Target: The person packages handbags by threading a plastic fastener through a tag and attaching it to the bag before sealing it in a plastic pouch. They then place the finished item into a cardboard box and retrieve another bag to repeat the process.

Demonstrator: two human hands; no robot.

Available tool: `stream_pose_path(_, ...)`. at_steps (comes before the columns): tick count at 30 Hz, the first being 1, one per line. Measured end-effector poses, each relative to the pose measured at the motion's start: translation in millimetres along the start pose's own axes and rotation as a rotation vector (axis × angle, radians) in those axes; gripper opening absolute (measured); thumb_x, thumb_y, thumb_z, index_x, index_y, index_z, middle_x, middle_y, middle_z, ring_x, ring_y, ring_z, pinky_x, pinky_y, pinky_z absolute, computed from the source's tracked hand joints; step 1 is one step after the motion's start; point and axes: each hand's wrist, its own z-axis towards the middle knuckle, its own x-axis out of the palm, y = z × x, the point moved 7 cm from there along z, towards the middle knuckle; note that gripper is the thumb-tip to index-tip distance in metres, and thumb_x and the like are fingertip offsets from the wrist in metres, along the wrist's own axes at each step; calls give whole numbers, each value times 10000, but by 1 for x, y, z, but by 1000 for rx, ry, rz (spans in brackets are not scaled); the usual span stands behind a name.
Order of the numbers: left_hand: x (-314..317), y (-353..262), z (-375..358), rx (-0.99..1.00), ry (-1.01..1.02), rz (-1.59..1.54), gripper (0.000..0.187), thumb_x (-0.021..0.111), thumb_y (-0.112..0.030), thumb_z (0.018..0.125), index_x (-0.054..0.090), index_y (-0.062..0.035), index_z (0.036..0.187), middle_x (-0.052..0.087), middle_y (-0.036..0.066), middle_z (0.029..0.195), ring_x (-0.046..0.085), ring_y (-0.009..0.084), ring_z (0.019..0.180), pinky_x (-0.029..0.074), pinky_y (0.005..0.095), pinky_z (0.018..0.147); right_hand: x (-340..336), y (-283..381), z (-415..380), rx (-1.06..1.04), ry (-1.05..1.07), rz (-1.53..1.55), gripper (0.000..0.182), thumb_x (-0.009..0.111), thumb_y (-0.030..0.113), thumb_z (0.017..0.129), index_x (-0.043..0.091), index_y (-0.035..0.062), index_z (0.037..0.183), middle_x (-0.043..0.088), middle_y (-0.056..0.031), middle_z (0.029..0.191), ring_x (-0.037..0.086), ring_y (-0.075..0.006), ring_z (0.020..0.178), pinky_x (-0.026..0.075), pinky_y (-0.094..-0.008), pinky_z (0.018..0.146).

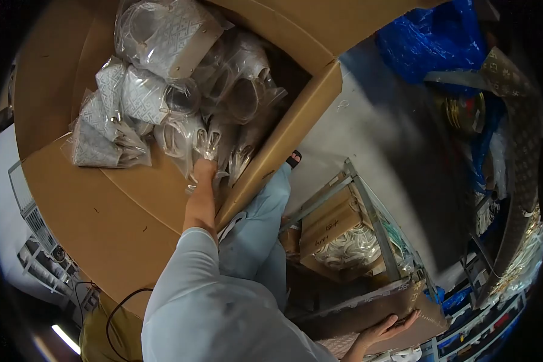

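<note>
Deep left hand (203, 172) among bags (163, 90), box wall (283, 136) close beside.

Dim, fisheye warp, dark vignetted corners

Left arm (200, 199) outstretched, right hand (385, 330) open.

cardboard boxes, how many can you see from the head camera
3. The big open box of plastic-wrapped bags, where the left hand reaches in; a smaller box on the metal rack; a flat one under the right hand. More may be hidden.
</note>
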Motion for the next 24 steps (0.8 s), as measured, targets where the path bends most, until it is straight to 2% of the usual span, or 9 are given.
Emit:
stream_pose_path(6, -66, 6, -43, -64, -46, 19, 354, 549, -215, 729, 656, -25, 1008, 624, 189, 1069, 595, 346, 1013, 479, 403, 851, 3, -10, -4, -5, -61, 112, 571, 467, 357, 932, 332, -9, 1349, 295, -195, 1416, 246, -357, 1326, 207, -477, 1069)
stream_pose_path(8, -86, 18, -44, 229, -109, 50, 342, 559, -184, 704, 652, -23, 991, 638, 207, 1001, 607, 352, 970, 483, 411, 814, 7, -11, -3, -30, -86, 138, 546, 471, 328, 931, 346, -10, 1341, 315, -192, 1406, 246, -349, 1328, 197, -462, 1075)
stream_pose_path(11, -129, 38, -93, 287, -10, -170, 302, 575, -151, 653, 649, -28, 919, 655, 197, 847, 635, 349, 791, 482, 387, 706, 4, -6, -4, -43, -131, 195, 514, 493, 294, 922, 380, -11, 1321, 342, -184, 1394, 244, -345, 1329, 186, -450, 1081)
stream_pose_path(15, -216, 30, -208, 414, 54, -306, 311, 573, -169, 672, 638, -63, 957, 643, 210, 894, 608, 385, 839, 466, 428, 733, 6, -5, -1, -72, -192, 169, 513, 528, 304, 897, 418, -3, 1293, 360, -178, 1388, 270, -368, 1314, 185, -493, 1065)
stream_pose_path(19, -300, -1, -336, 836, -326, -79, 250, 596, -134, 656, 602, -43, 889, 622, 175, 786, 584, 385, 747, 454, 434, 668, 12, -7, 1, -34, -153, 46, 557, 562, 374, 862, 431, 67, 1308, 380, -130, 1388, 261, -345, 1325, 158, -491, 1064)
stream_pose_path(20, -318, -6, -369, 958, -423, 29, 239, 611, -109, 636, 591, -42, 864, 607, 159, 750, 575, 372, 726, 448, 432, 649, 14, -5, 4, 28, -69, 67, 679, 593, 442, 811, 384, 77, 1344, 329, -141, 1420, 235, -344, 1338, 85, -548, 1071)
stream_pose_path(21, -338, -13, -401, 1001, -444, 30, 239, 611, -109, 636, 591, -42, 864, 607, 159, 750, 575, 372, 726, 448, 432, 649, 9, 1, 8, 50, 10, 254, 725, 592, 449, 810, 331, 72, 1371, 306, -162, 1428, 214, -341, 1347, 84, -526, 1081)
stream_pose_path(22, -356, -26, -448, 1198, -537, 121, 248, 625, -85, 599, 584, -48, 841, 590, 132, 739, 567, 345, 717, 437, 421, 637, -3, 7, 11, 71, 83, 444, 774, 592, 456, 808, 277, 68, 1399, 282, -182, 1435, 193, -338, 1356, 83, -504, 1091)
stream_pose_path(24, -374, -41, -529, 1475, -658, 231, 262, 639, -60, 563, 578, -54, 817, 572, 106, 729, 560, 317, 707, 427, 411, 626, -73, 58, 4, -111, 186, 1007, 859, 592, 476, 810, 169, 58, 1430, 227, -226, 1446, 165, -333, 1365, 103, -446, 1104)
